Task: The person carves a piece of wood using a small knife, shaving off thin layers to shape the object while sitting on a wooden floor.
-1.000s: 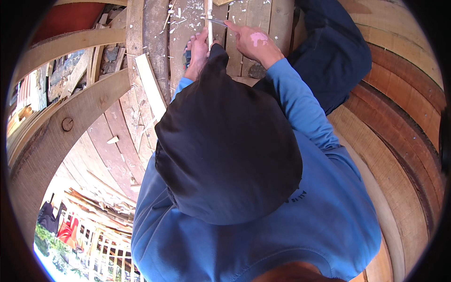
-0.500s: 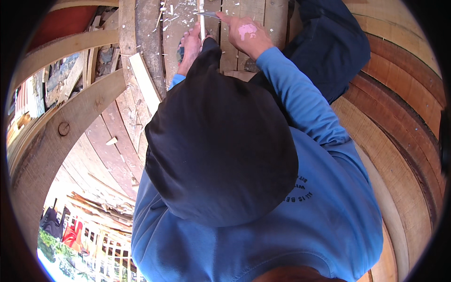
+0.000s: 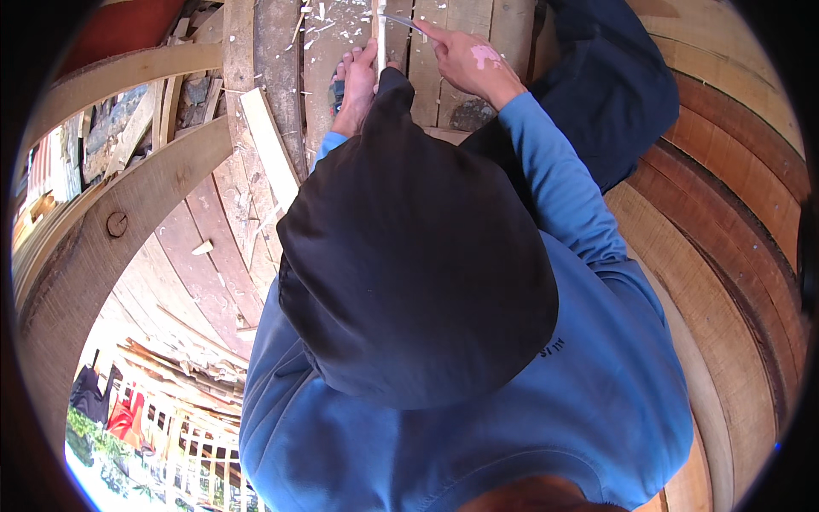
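Observation:
A narrow pale wooden stick [image 3: 381, 49] runs up from the dark cloth to the top edge of the picture. My left hand [image 3: 358, 90] is closed at its lower part, with the thumb pointing up along its left side. My right hand [image 3: 478, 66] grips a knife [image 3: 399, 20], its handle mostly covered by the fingers. The blade points left, and its tip meets the stick above my left hand. One finger stretches along the knife toward the blade. A dark cloth [image 3: 418, 273] fills the middle and hides the stick's lower end.
White shavings [image 3: 341, 30] lie scattered on the worn planks. A loose pale board [image 3: 269, 145] rests left of my left arm. Curved timber ribs [image 3: 128, 205] rise at left, and stacked planks [image 3: 725, 213] curve along the right. A pile of wood strips [image 3: 183, 375] lies at lower left.
Both hands, the stick and the knife appear slightly farther right in the picture, as do the surroundings. The knife blade has shifted a little along the stick and tilts more.

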### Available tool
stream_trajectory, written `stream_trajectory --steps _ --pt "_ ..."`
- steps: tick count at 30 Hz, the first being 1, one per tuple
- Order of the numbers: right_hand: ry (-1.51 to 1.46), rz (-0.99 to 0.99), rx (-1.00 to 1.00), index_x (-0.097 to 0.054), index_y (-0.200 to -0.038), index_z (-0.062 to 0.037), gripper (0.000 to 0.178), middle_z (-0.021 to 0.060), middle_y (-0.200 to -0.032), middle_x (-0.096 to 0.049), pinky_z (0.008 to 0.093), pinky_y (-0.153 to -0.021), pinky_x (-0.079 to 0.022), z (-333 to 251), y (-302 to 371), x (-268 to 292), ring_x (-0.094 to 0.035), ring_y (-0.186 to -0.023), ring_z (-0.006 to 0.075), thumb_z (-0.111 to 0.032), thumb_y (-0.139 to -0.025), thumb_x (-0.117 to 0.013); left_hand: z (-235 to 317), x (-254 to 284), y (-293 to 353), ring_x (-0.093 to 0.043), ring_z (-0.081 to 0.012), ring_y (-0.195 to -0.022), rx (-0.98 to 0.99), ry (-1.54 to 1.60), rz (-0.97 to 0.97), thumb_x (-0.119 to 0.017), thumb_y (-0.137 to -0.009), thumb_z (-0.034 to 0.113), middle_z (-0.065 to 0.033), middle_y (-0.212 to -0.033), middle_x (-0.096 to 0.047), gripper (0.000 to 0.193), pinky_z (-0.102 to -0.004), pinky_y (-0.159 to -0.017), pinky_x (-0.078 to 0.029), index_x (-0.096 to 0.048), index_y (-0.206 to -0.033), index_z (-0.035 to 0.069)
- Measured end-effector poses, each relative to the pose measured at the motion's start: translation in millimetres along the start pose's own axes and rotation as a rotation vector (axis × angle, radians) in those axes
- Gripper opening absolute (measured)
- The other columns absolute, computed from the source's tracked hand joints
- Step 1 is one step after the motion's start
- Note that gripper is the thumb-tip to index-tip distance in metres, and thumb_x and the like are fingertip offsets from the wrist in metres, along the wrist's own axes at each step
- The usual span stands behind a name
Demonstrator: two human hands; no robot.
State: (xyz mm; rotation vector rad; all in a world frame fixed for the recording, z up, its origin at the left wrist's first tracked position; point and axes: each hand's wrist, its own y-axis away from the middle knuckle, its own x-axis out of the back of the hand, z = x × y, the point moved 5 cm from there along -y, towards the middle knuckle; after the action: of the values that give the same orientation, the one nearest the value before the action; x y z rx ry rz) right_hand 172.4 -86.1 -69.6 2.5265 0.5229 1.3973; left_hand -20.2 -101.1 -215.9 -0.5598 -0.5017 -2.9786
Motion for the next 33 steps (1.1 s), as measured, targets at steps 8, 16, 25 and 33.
stream_trajectory --steps 8,16,25,33 --pt "0.013 -0.057 -0.034 -0.053 -0.15 -0.0312 0.047 0.0279 -0.095 -0.069 0.0545 -0.085 -0.052 -1 8 -4 -0.066 -0.089 0.0475 -0.018 -0.105 -0.045 -28 -3 -12 -0.058 -0.0189 -0.08 -0.181 -0.102 0.03 -0.078 -0.084 0.018 -0.001 -0.082 -0.06 0.017 -0.0344 -0.076 -0.045 -0.067 -0.093 0.008" --pt "0.048 -0.013 -0.004 -0.054 -0.15 -0.0294 0.047 0.0272 -0.095 -0.07 0.0551 -0.084 -0.052 -1 0 -3 -0.067 -0.088 0.0472 -0.019 -0.105 -0.044 -34 -10 -15 -0.059 -0.0189 -0.083 -0.098 -0.083 -0.034 -0.079 -0.077 0.012 -0.0017 -0.085 -0.062 0.027 -0.0321 -0.077 -0.046 -0.069 -0.102 0.007" --pt "0.115 -0.011 0.043 -0.054 -0.15 -0.0307 0.049 0.0266 -0.093 -0.07 0.0544 -0.079 -0.053 8 -4 -9 -0.068 -0.082 0.0452 -0.017 -0.104 -0.044 -10 -4 -5 -0.064 -0.0264 -0.089 -0.163 -0.328 0.02 -0.079 -0.078 0.022 -0.0049 -0.086 -0.064 0.028 -0.0391 -0.081 -0.047 -0.07 -0.102 0.013" --pt "0.293 -0.175 -0.026 -0.058 -0.148 -0.0297 0.055 0.0249 -0.094 -0.072 0.0526 -0.078 -0.056 4 -23 6 -0.071 -0.082 0.0422 -0.012 -0.098 -0.045 -29 -10 -15 -0.064 -0.0308 -0.089 -0.174 -0.34 -0.011 -0.08 -0.077 0.025 -0.0061 -0.085 -0.065 0.031 -0.0429 -0.083 -0.048 -0.069 -0.104 0.013"
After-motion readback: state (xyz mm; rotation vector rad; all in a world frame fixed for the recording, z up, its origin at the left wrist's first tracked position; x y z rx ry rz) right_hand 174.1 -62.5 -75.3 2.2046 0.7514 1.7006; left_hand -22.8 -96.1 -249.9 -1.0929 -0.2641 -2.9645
